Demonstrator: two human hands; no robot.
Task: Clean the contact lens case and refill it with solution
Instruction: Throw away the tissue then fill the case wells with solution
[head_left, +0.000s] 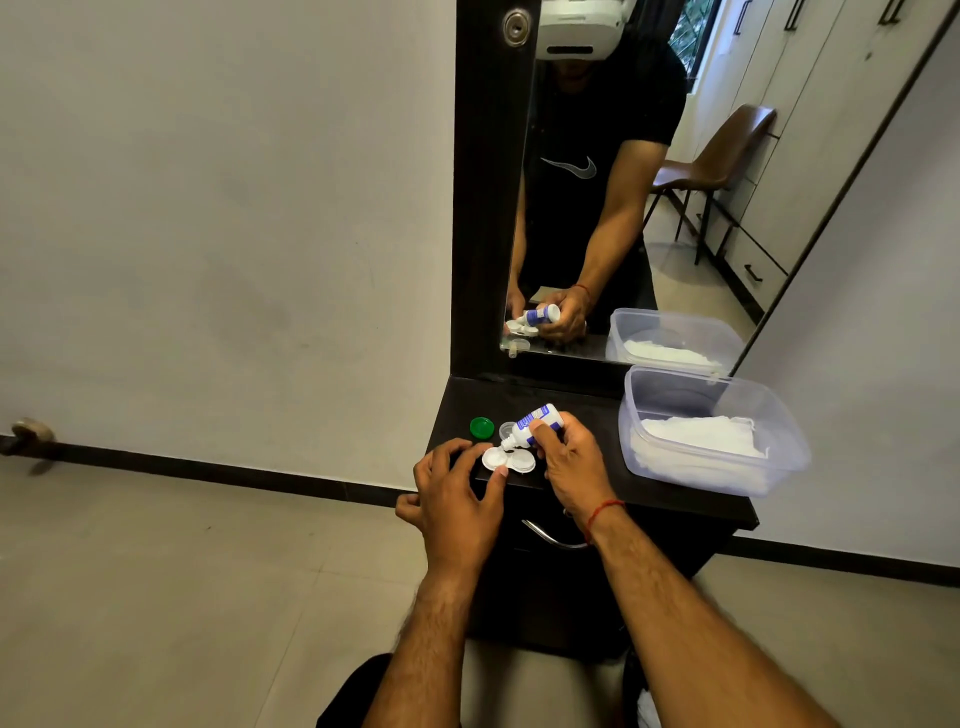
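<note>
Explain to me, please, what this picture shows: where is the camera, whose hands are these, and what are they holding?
There is no machine here. The one picture comes from a camera worn on a person's head, looking down at their own hands; the mirror reflects the same scene. The right hand grips a small solution bottle, tilted nozzle-down over the open white contact lens case. The left hand holds that case steady by its edge with its fingertips. On the dark cabinet top behind lie a green cap and a clear cap. To the right stands a clear plastic tub with white tissue inside.
</note>
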